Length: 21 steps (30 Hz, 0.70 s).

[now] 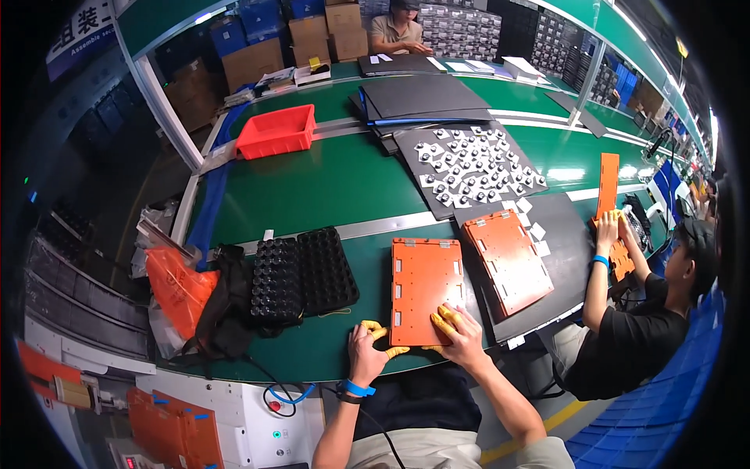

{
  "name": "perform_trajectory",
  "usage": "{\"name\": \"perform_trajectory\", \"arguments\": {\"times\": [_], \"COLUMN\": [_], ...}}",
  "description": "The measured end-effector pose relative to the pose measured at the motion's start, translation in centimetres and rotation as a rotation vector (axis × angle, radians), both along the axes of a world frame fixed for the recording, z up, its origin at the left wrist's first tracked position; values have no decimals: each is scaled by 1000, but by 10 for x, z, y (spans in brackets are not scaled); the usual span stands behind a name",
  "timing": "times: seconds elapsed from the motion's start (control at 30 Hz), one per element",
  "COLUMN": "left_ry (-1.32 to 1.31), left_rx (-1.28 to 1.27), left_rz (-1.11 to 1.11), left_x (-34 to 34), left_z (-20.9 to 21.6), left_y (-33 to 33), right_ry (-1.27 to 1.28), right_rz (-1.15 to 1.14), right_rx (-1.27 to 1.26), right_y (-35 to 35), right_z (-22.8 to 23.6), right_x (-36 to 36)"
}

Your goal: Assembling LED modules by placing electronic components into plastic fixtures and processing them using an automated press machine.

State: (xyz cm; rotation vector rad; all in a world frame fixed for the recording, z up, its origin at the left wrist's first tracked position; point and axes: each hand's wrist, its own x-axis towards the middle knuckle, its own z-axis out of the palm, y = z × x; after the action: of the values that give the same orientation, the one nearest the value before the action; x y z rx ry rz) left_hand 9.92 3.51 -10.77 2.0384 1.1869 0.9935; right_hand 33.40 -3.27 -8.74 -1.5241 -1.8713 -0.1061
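Observation:
An orange rectangular panel with slots along its left side and small holes lies flat on the green bench in front of me. My left hand, with yellow finger covers, holds its near left corner, the fingertips at the side edge and the thumb at the near edge. My right hand grips the near right part, yellow-covered fingers on the top face and the thumb at the near edge. To the right, a second orange panel rests on a black sheet.
Left of the panel sit black compartment trays and an orange bag. Farther off are a red bin, many small round parts on white squares, and stacked black sheets. A co-worker at right handles orange pieces; another person sits opposite.

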Motion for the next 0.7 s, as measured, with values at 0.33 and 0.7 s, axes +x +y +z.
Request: {"name": "perform_trajectory", "arguments": {"times": [0.33,0.7], "left_ry": [144,180], "left_rx": [43,76], "left_rz": [14,1], "left_x": [4,-17], "left_z": [7,4], "left_y": [-1,-17], "right_ry": [-8,1103], "right_rz": [72,-103], "right_rx": [-67,12], "right_y": [8,192], "right_z": [43,88], "right_x": [11,71]}}
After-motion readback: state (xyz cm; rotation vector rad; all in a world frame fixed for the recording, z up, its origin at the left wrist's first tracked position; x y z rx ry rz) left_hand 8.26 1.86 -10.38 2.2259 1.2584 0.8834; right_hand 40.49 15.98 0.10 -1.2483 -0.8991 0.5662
